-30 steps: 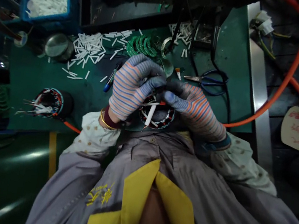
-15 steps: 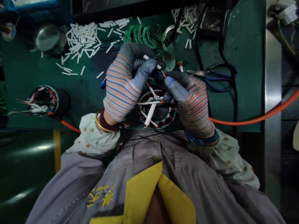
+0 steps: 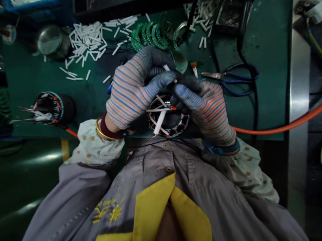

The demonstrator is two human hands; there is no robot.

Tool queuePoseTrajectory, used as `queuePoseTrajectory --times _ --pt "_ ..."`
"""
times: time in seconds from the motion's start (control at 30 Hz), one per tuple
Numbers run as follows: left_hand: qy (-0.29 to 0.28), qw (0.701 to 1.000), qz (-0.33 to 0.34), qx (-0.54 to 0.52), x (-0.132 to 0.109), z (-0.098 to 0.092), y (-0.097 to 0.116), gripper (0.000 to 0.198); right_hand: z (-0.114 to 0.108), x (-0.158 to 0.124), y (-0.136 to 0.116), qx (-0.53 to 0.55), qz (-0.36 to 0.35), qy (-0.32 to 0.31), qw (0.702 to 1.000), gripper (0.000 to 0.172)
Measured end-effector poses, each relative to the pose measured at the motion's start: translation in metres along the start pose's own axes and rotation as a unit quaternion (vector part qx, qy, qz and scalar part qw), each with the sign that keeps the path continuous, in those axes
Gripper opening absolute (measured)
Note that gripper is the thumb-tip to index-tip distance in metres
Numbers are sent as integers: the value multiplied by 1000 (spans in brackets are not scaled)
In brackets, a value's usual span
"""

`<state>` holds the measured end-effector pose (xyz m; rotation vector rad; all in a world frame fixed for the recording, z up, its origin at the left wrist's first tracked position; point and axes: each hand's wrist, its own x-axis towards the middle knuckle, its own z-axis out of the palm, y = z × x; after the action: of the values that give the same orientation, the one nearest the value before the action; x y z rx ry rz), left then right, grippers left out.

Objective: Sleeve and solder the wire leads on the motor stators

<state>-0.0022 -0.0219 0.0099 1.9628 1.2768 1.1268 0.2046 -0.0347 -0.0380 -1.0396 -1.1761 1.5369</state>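
Observation:
Both my hands wear striped, grey-coated gloves and meet above a motor stator (image 3: pixel 181 129). My left hand (image 3: pixel 137 87) is closed, pinching a small white sleeve (image 3: pixel 166 68) between thumb and fingers. With its fingertips close against the left ones, my right hand (image 3: pixel 206 107) is pinched on a thin wire, now mostly covered by the fingers. Below them, white tubing (image 3: pixel 159 122) and thinner sleeved leads lie across the stator's opening. A bare wire end sticks out toward my body.
A second stator (image 3: pixel 65 108) stands at the left. Loose white sleeves (image 3: pixel 88 40), green curved parts (image 3: pixel 150 36) and a metal jar (image 3: pixel 50 41) lie beyond. Blue-handled scissors (image 3: pixel 238 80) and a small brush (image 3: pixel 194 68) are at right. An orange hose (image 3: pixel 310 116) crosses the table edge.
My hands have drawn closer together at the fingertips. The white sleeve has shifted slightly right and down, and the red-and-white wire between the hands is now covered. The view has shifted slightly.

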Motion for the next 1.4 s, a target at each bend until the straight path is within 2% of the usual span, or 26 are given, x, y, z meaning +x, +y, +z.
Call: queuePoseTrajectory --times 0.13,0.27,0.37,0.43,0.5,0.6,0.67,0.73,0.77,0.83,0.9,1.0,1.13,1.23,1.3,1.4 --pt "-7 1000 -4 -7 1 -3 -1 38 -6 2 -2 2 -6 -35 999 64" --pt "-64 997 -30 22 11 -7 1 46 -11 1 0 -19 -14 -78 997 67" --pt "-88 995 -40 21 13 -10 0 48 -17 -10 2 -117 -39 -59 991 60" --pt "-120 992 -32 33 6 -12 0 47 -28 -17 5 -239 -69 -42 968 52" --pt "-164 982 -11 95 -4 -14 0 43 -46 -18 15 -356 -100 -20 929 45" --pt "-223 951 34 213 -17 -19 5 33 -77 4 42 -458 -112 50 880 41" --pt "-244 941 48 231 -19 -20 7 36 -92 28 62 -479 -100 68 869 42" --pt "-224 952 61 201 -15 -19 6 44 -97 45 71 -475 -81 71 873 43" --pt "-184 963 70 186 -12 -17 4 49 -96 49 70 -474 -74 79 874 44" --pt "-93 978 75 172 -7 -11 -3 55 -88 43 57 -478 -73 96 870 46" --pt "-48 981 51 183 -1 -4 -14 55 -74 27 36 -475 -101 105 868 47" --pt "-93 974 -13 206 7 1 -27 53 -54 4 9 -455 -142 71 876 43" --pt "-119 965 -48 227 11 1 -26 57 -46 -15 -2 -483 -130 23 865 30" --pt "-109 964 -24 241 7 -6 -11 53 -53 -20 0 -474 -115 42 872 27" --pt "-125 967 9 223 2 -12 -1 51 -62 -15 7 -452 -107 62 883 23" --pt "-243 959 68 128 -1 -20 6 47 -85 2 25 -400 -97 76 908 31"
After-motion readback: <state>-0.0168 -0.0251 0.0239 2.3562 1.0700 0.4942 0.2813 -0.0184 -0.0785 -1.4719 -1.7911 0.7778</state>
